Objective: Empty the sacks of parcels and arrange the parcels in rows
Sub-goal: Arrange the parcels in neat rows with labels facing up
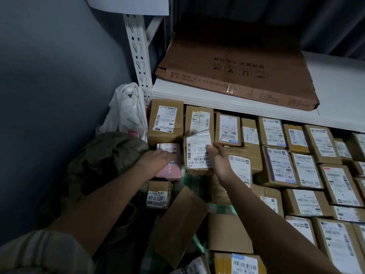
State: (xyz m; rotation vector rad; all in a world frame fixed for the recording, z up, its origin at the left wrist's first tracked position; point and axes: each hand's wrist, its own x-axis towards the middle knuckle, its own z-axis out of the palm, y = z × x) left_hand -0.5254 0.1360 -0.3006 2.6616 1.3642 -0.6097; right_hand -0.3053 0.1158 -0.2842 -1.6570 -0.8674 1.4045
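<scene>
Rows of brown cardboard parcels with white labels fill the floor at right, reaching under a white shelf. My left hand, blurred, rests with fingers stretched out on a pink parcel at the left end of the rows. My right hand lies against the right side of a brown box with a torn white label, thumb on the label. A crumpled dark green sack sits left of the pink parcel, against the grey wall.
The white shelf carries a flattened cardboard sheet; its slotted upright stands at left. A white plastic bag lies behind the sack. Loose boxes and a small labelled box lie near me on green-checked fabric.
</scene>
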